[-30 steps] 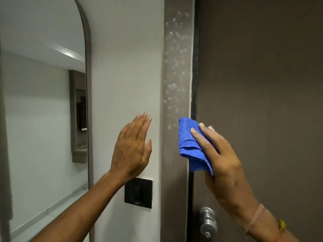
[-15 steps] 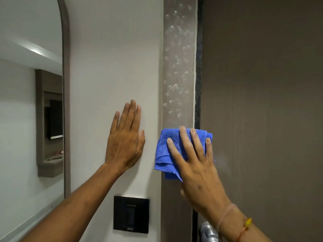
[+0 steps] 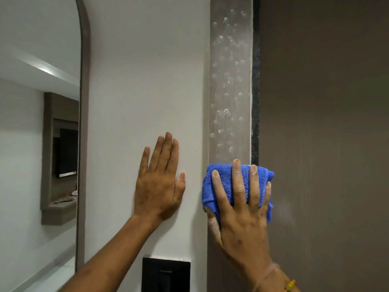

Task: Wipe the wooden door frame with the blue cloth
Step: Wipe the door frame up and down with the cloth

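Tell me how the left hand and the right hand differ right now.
The left hand lies bare on the white wall; the right hand presses the blue cloth against the door frame. The left's fingers are close together; the right's are spread. Both are flat, fingers pointing up.

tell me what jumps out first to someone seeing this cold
The bright blue cloth, pressed flat on the wooden door frame by the right hand, grabs attention first. Above it the frame is speckled with pale droplets. The left hand lies flat on the white wall beside it.
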The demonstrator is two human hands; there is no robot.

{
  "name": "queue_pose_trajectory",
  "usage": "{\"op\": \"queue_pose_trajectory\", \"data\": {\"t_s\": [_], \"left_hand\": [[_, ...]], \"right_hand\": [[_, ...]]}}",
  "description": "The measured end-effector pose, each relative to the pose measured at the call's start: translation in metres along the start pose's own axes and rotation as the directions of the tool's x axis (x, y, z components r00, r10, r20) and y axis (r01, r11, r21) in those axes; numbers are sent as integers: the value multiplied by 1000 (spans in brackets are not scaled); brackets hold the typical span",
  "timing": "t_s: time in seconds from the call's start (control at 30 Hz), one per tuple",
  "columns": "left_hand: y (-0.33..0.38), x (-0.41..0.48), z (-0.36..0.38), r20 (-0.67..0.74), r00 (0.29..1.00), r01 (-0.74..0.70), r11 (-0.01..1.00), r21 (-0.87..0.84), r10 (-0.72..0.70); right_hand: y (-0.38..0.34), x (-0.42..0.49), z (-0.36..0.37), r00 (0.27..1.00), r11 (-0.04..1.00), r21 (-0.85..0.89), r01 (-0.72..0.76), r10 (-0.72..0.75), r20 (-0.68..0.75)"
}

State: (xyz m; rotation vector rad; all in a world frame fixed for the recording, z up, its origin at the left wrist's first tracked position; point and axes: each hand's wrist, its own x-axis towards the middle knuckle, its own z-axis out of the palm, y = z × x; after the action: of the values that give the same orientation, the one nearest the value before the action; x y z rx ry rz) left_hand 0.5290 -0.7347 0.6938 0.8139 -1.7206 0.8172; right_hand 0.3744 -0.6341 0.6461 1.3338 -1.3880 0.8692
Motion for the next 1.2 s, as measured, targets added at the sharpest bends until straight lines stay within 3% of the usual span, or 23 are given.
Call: {"op": "queue_pose_trajectory", "data": {"t_s": [0.27, 0.47, 0.67, 0.97, 1.2], "left_hand": [[1, 5, -5, 24, 1000, -19, 1000, 10, 19], [8, 61, -21, -76, 990, 111, 989, -94, -119], [10, 72, -18, -89, 989, 112, 993, -46, -116], [9, 72, -16, -80, 992, 100, 995, -25, -102], [8, 72, -15, -83, 992, 97, 995, -36, -100]], "right_hand": [[11, 105, -25, 998, 1000, -3, -3, 3, -69], [6, 62, -13, 996, 999, -35, -9, 6, -87], [14, 41, -10, 996, 995, -53, 82, -83, -17], [21, 163, -38, 1000, 1000, -14, 1, -1, -20], [9, 91, -23, 1000, 998, 59, 0, 2, -25]]}}
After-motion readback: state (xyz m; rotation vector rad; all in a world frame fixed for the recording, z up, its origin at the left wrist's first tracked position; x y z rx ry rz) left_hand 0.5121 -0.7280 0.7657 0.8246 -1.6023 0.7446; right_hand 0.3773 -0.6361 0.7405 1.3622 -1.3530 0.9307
